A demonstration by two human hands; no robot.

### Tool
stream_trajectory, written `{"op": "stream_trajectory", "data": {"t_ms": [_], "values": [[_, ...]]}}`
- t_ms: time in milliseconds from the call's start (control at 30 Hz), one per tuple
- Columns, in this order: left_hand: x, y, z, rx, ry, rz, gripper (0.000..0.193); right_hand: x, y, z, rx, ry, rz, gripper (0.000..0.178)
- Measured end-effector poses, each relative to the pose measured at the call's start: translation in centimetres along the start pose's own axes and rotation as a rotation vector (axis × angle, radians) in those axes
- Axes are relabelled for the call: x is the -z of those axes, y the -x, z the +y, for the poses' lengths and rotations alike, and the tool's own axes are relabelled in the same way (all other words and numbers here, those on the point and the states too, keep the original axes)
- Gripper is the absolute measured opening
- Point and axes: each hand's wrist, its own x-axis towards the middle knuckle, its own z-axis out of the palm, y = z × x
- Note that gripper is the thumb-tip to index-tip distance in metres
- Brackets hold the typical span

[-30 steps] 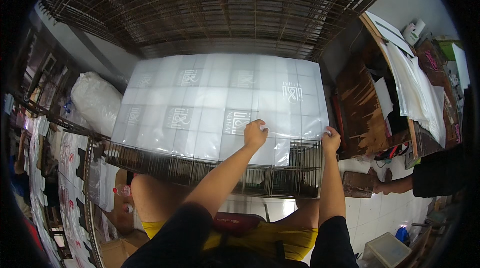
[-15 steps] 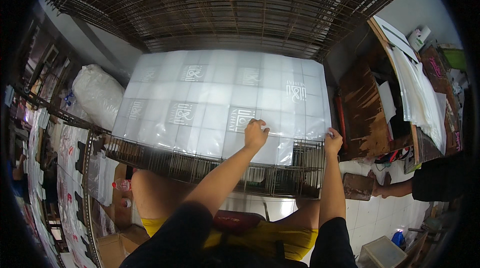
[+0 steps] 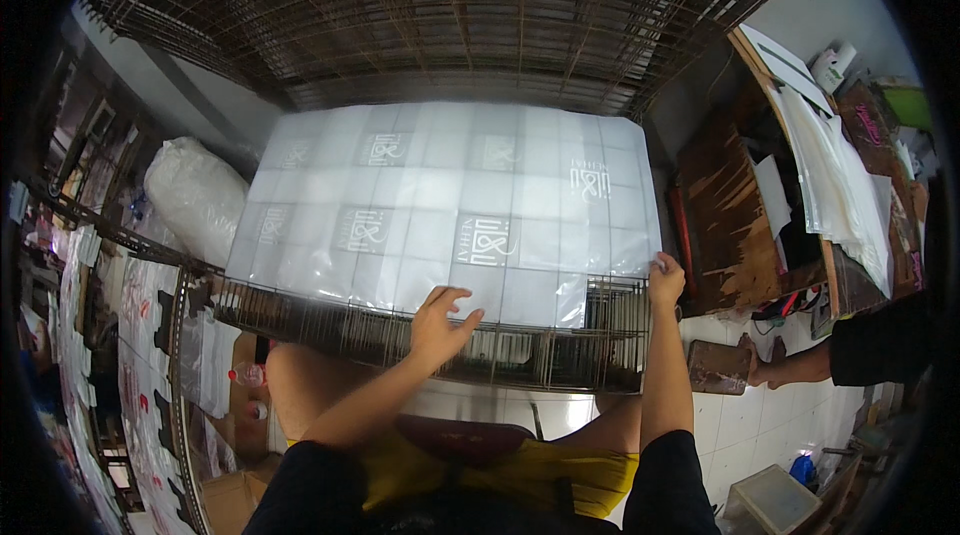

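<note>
Translucent plastic sheets (image 3: pixel 410 197) printed with white designs lie flat across a wire rack (image 3: pixel 620 325) in front of me. Bars of the rack show through the plastic as a grid. My left hand (image 3: pixel 440 330) hovers over the front edge of the plastic, left of centre, its fingers apart and holding nothing. At the right front corner my right hand (image 3: pixel 667 283) is closed in a pinch on the edge of the plastic, right beside the rack. Its fingertips partly hide what they grip.
More wire racks (image 3: pixel 450 15) tilt up at the back. A white plastic bundle (image 3: pixel 195 197) stands left, near a rack of printed sheets (image 3: pixel 150 365). On the right are a worn wooden cabinet (image 3: pixel 725 225), stacked white sheets (image 3: pixel 835 185) and another person's foot (image 3: pixel 765 367).
My left hand has moved left and toward me, from above a printed design to the front edge, and its fingers have spread. The right hand stays at the corner.
</note>
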Motion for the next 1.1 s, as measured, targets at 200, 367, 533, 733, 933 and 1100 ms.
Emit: {"op": "stream_trajectory", "data": {"t_ms": [200, 367, 533, 733, 933, 1100], "values": [[3.1, 2.1, -1.0, -0.001, 0.034, 0.065, 0.035, 0.7, 0.6, 0.0, -0.015, 0.167, 0.191, 0.035], [6.8, 0.6, 0.5, -0.088, 0.107, 0.184, 0.042, 2.4, 6.8, -2.1, 0.272, -0.027, 0.186, 0.035], [15.6, -6.5, 7.4, -0.56, -0.17, 0.456, 0.048, 8.6, 14.7, -2.9, 0.279, -0.045, 0.074, 0.033], [25.2, -16.5, 20.6, -0.975, -0.566, 0.857, 0.056, 15.3, 20.7, 2.1, 0.174, 0.11, 0.104, 0.036], [29.1, -21.9, 25.8, -0.844, -0.866, 0.903, 0.063, 14.1, 21.7, 4.0, 0.086, 0.13, 0.122, 0.035], [29.1, -22.8, 26.8, -0.794, -0.969, 0.924, 0.062, 14.1, 21.2, 4.8, 0.06, 0.126, 0.13, 0.032]]}}
